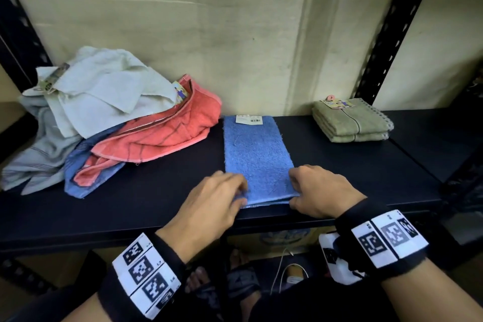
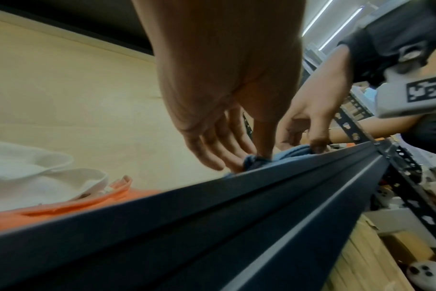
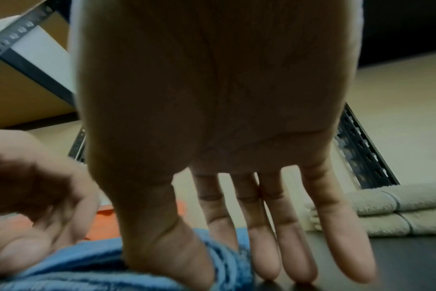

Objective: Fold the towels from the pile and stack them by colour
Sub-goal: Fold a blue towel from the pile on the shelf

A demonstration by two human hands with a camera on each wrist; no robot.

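We note left hand [image 1: 209,200] pinching near-left corner of blue towel [image 1: 257,154]; right hand [image 1: 320,191] apparently grasping near-right corner, view blurred. Towel lies folded on shelf [image 1: 162,198], between pile [image 1: 109,117] and green stack [image 1: 351,120].

A flat folded blue terry towel [image 1: 257,157] lies mid-shelf on the dark metal shelf [image 1: 366,165], running front to back. Left of it sits the loose pile of unfolded towels [image 1: 109,117]; well to the right, near the wall, the stack of folded olive-green towels [image 1: 351,121], apparently two. Both hands, left hand [image 1: 209,206] and right hand [image 1: 322,191], are at the blue towel's front corners.
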